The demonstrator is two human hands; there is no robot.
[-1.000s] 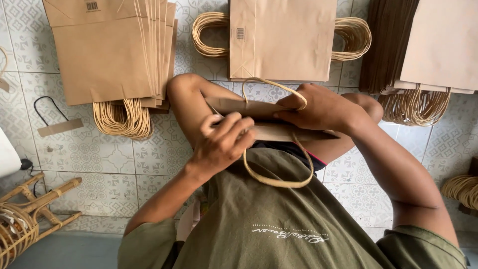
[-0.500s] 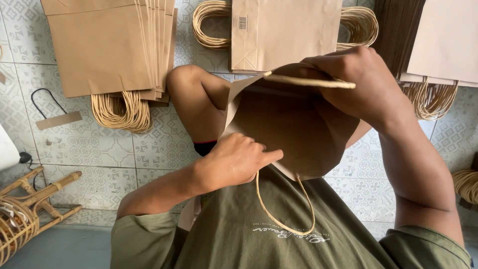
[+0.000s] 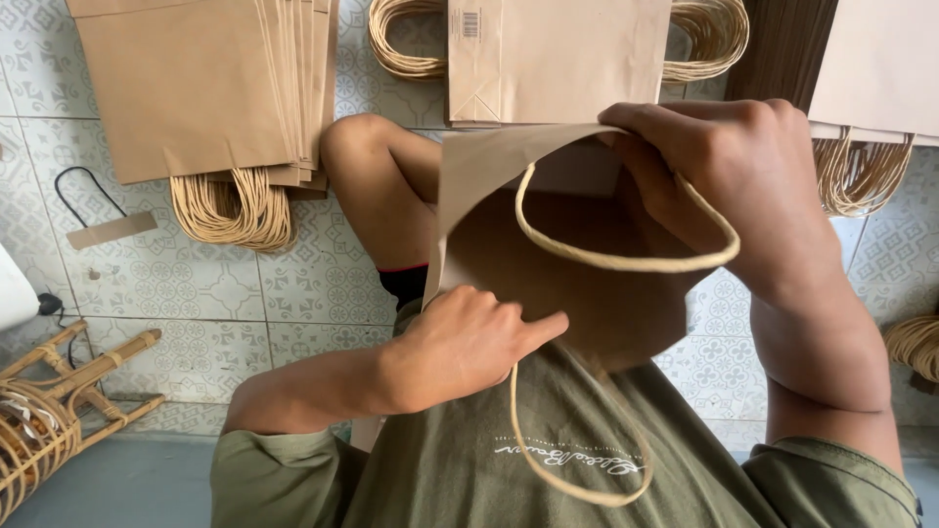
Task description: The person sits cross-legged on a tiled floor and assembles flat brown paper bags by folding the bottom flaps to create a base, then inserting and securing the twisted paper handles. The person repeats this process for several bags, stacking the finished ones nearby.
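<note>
Tiled floor [image 3: 196,284] below, both hands pinch the paper bag [image 3: 587,293]; left hand [image 3: 469,342] should crease firmly while right hand [image 3: 743,186] steadies the rim.

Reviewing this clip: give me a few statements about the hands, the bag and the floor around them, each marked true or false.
1. The right hand grips the upper rim of the open brown paper bag. True.
2. The left hand holds a pair of scissors. False: it holds no tool and rests against the bag's near edge.
3. The bag has twisted paper-cord handles. True.
4. The floor is bare concrete. False: it is patterned tile.
5. A stack of flat brown bags lies at the upper left, handles toward the person. True.
6. The rattan stool stands at the far right. False: it is at the lower left.
</note>
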